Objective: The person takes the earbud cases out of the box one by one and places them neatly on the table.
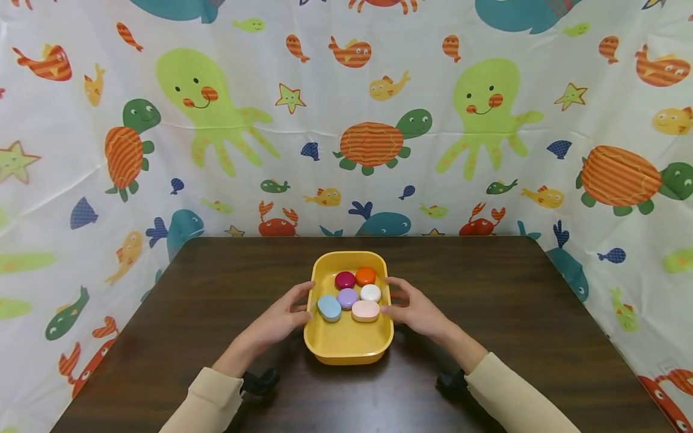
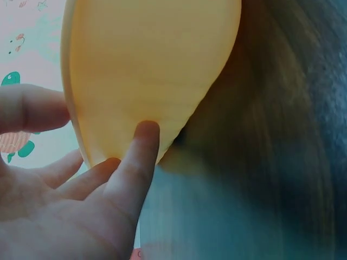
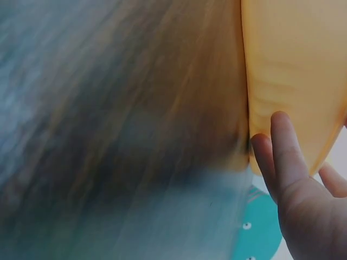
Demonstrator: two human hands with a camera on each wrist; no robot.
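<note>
A yellow plastic tray point(image 1: 349, 349) with rounded corners stands at the middle of the dark table in the head view. Several smooth, rounded pieces lie in it: crimson point(image 1: 344, 280), orange point(image 1: 365, 276), white point(image 1: 370, 293), lilac point(image 1: 347, 297), light blue point(image 1: 329, 308) and pale pink point(image 1: 365, 310). My left hand point(image 1: 284, 313) holds the tray by its left side, and my right hand point(image 1: 414, 307) holds the opposite side. Both wrist views show fingertips against the outer wall point(image 2: 146, 59) of the tray; its contents are hidden there.
The dark wooden table point(image 1: 238, 264) extends to both sides of the tray. A white curtain point(image 1: 325, 90) printed with sea animals hangs behind it and along both sides. Black straps with camera mounts point(image 1: 260, 382) sit at both wrists.
</note>
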